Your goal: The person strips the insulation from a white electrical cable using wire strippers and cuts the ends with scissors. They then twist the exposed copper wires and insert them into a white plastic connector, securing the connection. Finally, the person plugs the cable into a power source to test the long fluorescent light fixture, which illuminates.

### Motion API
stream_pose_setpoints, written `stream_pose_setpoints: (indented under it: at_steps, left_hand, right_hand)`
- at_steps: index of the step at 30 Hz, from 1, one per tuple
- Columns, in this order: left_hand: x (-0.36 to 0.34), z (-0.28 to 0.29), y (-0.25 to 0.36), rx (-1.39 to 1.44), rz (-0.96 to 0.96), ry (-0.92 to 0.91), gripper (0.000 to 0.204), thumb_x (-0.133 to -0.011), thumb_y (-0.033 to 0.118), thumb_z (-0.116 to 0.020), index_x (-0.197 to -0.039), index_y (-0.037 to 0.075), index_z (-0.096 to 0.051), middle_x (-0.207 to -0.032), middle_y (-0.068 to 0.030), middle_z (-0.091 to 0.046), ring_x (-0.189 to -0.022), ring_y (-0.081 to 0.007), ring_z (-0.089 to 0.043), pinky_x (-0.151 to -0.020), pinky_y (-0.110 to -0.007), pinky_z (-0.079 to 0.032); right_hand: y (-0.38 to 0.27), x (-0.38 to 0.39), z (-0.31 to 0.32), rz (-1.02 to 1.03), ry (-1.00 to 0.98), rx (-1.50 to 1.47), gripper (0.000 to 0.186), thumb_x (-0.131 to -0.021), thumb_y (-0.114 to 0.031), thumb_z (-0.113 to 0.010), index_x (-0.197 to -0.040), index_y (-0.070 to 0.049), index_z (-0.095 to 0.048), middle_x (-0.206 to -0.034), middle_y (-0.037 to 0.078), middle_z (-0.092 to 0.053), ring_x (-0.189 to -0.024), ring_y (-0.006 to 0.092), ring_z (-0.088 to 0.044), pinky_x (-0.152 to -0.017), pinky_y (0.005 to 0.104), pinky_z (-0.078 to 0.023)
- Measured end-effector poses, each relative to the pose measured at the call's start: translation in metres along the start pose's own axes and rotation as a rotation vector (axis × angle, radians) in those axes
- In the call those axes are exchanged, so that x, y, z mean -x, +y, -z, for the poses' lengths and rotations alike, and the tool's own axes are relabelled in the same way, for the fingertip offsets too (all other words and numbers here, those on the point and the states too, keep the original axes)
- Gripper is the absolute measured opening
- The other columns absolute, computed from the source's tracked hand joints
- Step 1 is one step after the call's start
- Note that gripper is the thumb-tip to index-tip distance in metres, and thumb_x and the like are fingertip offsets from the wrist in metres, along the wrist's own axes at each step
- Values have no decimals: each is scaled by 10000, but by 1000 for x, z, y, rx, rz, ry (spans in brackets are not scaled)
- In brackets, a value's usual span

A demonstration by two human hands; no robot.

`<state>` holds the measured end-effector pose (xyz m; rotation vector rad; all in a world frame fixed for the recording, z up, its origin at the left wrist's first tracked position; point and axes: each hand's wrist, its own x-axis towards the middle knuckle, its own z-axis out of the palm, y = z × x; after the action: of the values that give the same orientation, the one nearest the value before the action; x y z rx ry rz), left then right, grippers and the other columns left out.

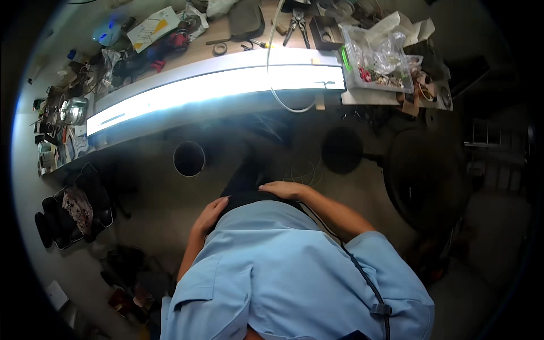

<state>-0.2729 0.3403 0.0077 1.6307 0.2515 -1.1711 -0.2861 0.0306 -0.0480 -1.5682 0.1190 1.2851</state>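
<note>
My left hand [211,214] lies against the side of my dark trousers [241,197], just below the hem of my light blue shirt [272,249]. Its fingers look flat, though partly turned from view, and hold nothing that shows. Across the front of the trousers rests my right hand [281,190], its fingers stretched out and nothing in them. Both hands are well short of the workbench. A long, brightly lit light panel [221,88] runs along the bench's front edge. A pale cable [270,56] hangs over it in a loop.
On the bench lie pliers [298,28], a roll of tape [220,49] and a clear plastic bin [377,59] of small parts. A round bin [188,158] stands beneath. At left is a black chair [76,209]; at right, a large dark round object [425,178].
</note>
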Motion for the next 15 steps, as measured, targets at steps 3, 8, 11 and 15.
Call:
stream_pose_setpoints:
  at_steps: [3, 8, 11, 15]
  left_hand:
    - [11, -2, -34, 97, 52, 85, 528, -1014, 402, -561, -1323, -24, -599, -1267, -107, -640, -1161, -173, -572, -1007, -291, -428]
    - [24, 9, -75, 206, 24, 154, 558, -998, 432, -582, -1313, -28, -604, -1264, -100, -646, -1172, -170, -567, -1013, -289, -418]
    - [47, 28, -95, 9, 108, 341, 571, -969, 414, -626, -1339, -19, -586, -1289, -143, -645, -1201, -213, -584, -1030, -315, -429]
    - [111, 68, -124, 45, 150, 294, 569, -964, 406, -631, -1342, -17, -584, -1293, -149, -644, -1203, -217, -587, -1029, -320, -434]
  right_hand:
    - [-4, 5, -16, -27, -80, -37, 642, -1026, -535, -391, -1405, -40, -546, -1435, 162, -542, -1327, 303, -486, -1114, 385, -367]
    - [-6, 13, -37, -151, -24, -393, 631, -1017, -554, -407, -1340, -51, -609, -1403, 182, -554, -1327, 302, -482, -1128, 379, -334]
    - [11, 19, -53, -84, 92, -322, 637, -1003, -561, -461, -1328, -31, -601, -1344, 192, -589, -1242, 274, -547, -1031, 392, -430]
    - [49, 34, -66, -6, 317, -397, 494, -981, -436, -591, -1243, -19, -625, -1139, 102, -677, -1040, 194, -647, -867, 333, -539]
